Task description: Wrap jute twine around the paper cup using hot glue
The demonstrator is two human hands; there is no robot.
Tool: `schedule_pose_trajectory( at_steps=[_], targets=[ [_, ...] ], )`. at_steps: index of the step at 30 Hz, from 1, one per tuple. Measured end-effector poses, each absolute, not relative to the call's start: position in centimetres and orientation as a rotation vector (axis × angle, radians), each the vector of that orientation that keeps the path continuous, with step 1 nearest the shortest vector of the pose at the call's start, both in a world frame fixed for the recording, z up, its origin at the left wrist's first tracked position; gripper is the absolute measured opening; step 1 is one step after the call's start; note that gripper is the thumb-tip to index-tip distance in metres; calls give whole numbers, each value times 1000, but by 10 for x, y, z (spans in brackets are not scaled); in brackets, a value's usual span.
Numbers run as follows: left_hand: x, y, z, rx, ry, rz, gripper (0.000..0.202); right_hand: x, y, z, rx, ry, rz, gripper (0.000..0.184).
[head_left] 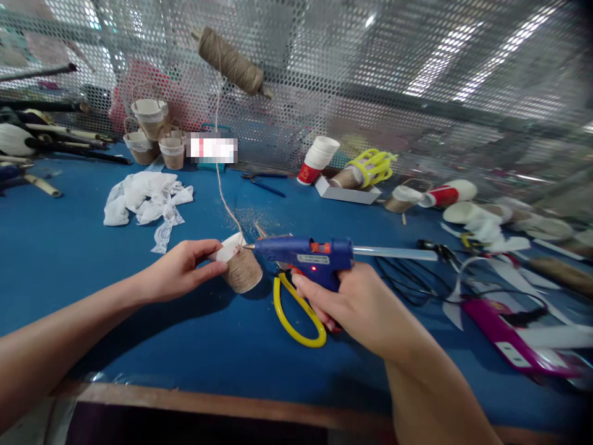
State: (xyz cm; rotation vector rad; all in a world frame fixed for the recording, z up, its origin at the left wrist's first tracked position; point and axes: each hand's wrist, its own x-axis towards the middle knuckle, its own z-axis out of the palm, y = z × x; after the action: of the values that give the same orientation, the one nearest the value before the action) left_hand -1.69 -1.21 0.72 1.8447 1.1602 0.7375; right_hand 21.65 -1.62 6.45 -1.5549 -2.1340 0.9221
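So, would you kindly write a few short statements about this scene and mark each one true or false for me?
1. The right hand grips a blue glue gun. True.
2. The left hand holds a small cup partly wrapped in twine. True.
3. The glue gun points away from the cup. False: its tip points toward the cup.
4. A strand runs from the twine spool down to the cup. True.
5. The twine spool sits lower than the cup. False: it is high up by the perforated screen.
6. The glue gun's small light is green. False: it glows red.
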Motion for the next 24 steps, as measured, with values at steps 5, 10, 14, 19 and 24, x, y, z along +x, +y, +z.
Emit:
schedule_pose_trajectory(
  at_steps=[5,10,14,19,24],
  targets=[
    [-18,-13,8,1846,1167,736,24,217,-16,65,-1561,-2122,918,34],
    [-18,-13,9,1857,1167,739,23,216,-17,64,-1549,-2121,964,35],
    [-18,-13,9,1850,1173,726,23,216,-17,65,-1560,-2121,928,34],
    [-18,-13,8,1836,1160,714,24,216,-18,66,-1549,-2141,969,34],
    [-17,-13,9,1842,1173,719,24,215,-18,65,-1539,-2130,950,36]
  ],
)
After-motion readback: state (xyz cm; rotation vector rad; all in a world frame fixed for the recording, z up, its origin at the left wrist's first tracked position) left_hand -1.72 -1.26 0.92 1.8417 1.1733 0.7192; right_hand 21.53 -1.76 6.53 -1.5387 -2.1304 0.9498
